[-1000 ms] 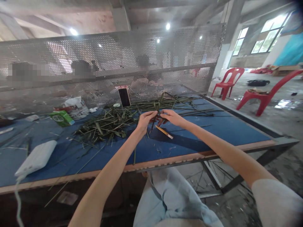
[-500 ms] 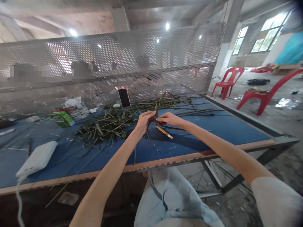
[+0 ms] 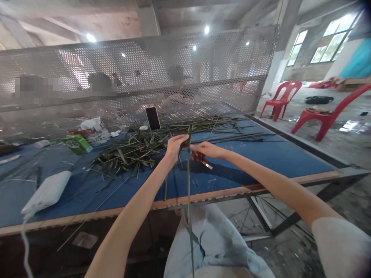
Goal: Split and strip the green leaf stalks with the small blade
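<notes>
My left hand (image 3: 174,146) is closed around the top of a long thin green stalk (image 3: 189,200) that hangs almost straight down past the table edge to my lap. My right hand (image 3: 208,150) is pinched close beside it, gripping a small knife (image 3: 203,160) with a reddish handle and a pale blade pointing right and down. Both hands hover over the blue table top (image 3: 261,154), just in front of a heap of green stalks and leaves (image 3: 139,148).
A phone (image 3: 152,118) leans upright against the perforated metal screen (image 3: 130,81). A green carton (image 3: 76,143) and crumpled wrappers lie at the left, a white power bank (image 3: 48,192) with its cable near the front left. Red plastic chairs (image 3: 324,116) stand at the right.
The stalk, earlier short and tilted between my hands, now hangs long and vertical below my left hand. Both hands stayed in about the same spot above the table.
</notes>
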The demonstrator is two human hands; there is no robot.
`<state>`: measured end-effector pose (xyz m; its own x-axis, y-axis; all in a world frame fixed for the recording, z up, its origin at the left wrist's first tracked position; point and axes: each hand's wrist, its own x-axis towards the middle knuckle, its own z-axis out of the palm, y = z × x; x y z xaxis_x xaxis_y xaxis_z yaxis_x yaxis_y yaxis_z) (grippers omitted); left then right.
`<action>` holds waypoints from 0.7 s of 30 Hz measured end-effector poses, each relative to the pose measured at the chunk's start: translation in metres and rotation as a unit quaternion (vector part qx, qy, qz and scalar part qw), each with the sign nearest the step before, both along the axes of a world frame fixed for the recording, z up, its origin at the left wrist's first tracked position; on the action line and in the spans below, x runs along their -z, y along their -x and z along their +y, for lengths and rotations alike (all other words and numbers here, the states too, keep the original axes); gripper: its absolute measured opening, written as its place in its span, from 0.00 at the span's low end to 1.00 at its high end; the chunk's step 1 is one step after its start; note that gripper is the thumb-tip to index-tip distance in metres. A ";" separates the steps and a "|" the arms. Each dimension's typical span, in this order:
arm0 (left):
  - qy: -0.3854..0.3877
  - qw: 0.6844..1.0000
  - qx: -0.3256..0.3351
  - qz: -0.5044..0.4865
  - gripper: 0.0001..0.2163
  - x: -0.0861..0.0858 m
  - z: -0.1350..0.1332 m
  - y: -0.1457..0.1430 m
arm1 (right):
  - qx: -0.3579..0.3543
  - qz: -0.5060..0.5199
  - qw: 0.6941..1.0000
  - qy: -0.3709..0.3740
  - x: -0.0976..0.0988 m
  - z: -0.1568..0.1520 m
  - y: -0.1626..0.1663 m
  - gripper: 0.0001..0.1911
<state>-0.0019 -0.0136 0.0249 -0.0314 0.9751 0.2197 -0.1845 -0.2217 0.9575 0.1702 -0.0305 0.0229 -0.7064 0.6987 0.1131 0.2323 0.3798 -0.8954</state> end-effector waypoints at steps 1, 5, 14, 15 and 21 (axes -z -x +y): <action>-0.005 1.000 0.010 0.019 0.11 0.001 -0.001 -0.002 | 0.099 0.061 0.992 -0.049 0.004 0.006 -0.001 0.31; -0.027 0.995 0.030 0.090 0.12 0.005 -0.003 -0.007 | 0.287 0.222 0.904 -0.224 0.010 0.018 -0.011 0.19; -0.044 0.993 0.032 0.106 0.12 0.006 -0.003 -0.007 | 0.261 0.221 0.918 -0.198 0.012 0.018 -0.011 0.21; -0.044 0.993 0.030 0.105 0.12 0.005 -0.003 -0.007 | 0.258 0.229 0.922 -0.177 0.013 0.019 -0.010 0.21; -0.054 0.991 0.031 0.117 0.11 0.004 -0.005 -0.010 | 0.224 0.242 0.940 -0.086 0.019 0.020 -0.004 0.25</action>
<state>0.0077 -0.0188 0.0206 0.0922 0.9440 0.3167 0.0224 -0.3199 0.9472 0.1744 -0.0107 0.0043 -0.1820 0.8563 0.4833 -0.0155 0.4890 -0.8722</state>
